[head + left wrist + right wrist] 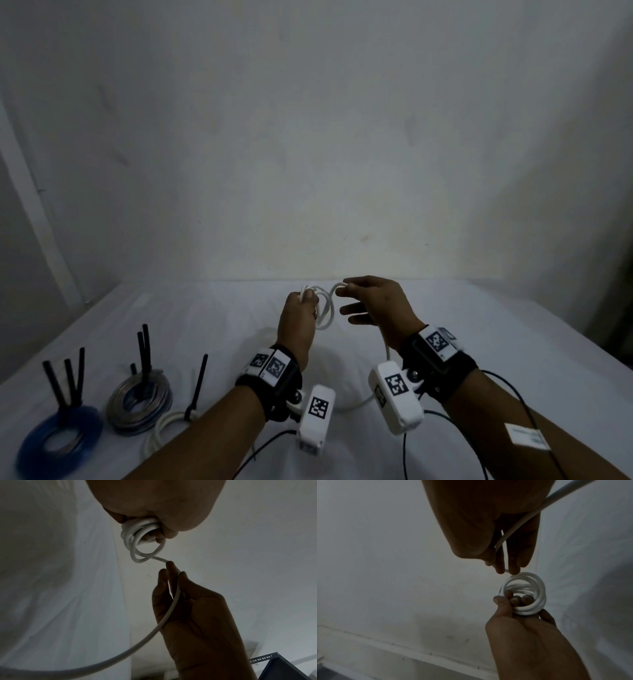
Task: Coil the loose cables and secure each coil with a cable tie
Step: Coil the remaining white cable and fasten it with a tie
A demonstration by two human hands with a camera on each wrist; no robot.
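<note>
At the far left of the head view, the blue coil [58, 442] is blurred and partly cut by the dim lower corner, with three black cable ties [70, 380] standing up from it; beside it the grey-and-blue coil [140, 404] carries more upright ties, and the finished white coil [168, 428] is half hidden behind the left forearm, only one black tie [198, 387] rising clear. All three lie on the white sheet [513, 342]. The left hand [298, 318] is raised above the sheet, back toward the camera, so its fingers are hidden there; the right wrist view shows them curled through several small turns of the white cable [523, 595], the thumb pressed against the outside. Just to its right, the right hand [376, 301] is held palm-down at the same height, thumb and forefinger pinching the free run of that cable while the other fingers stretch out loosely. From the pinch the cable passes under the palm and drops toward the sheet, where its tail disappears behind the wrist-mounted cameras. Both wrist views are dim, and the cable's end cannot be made out.
</note>
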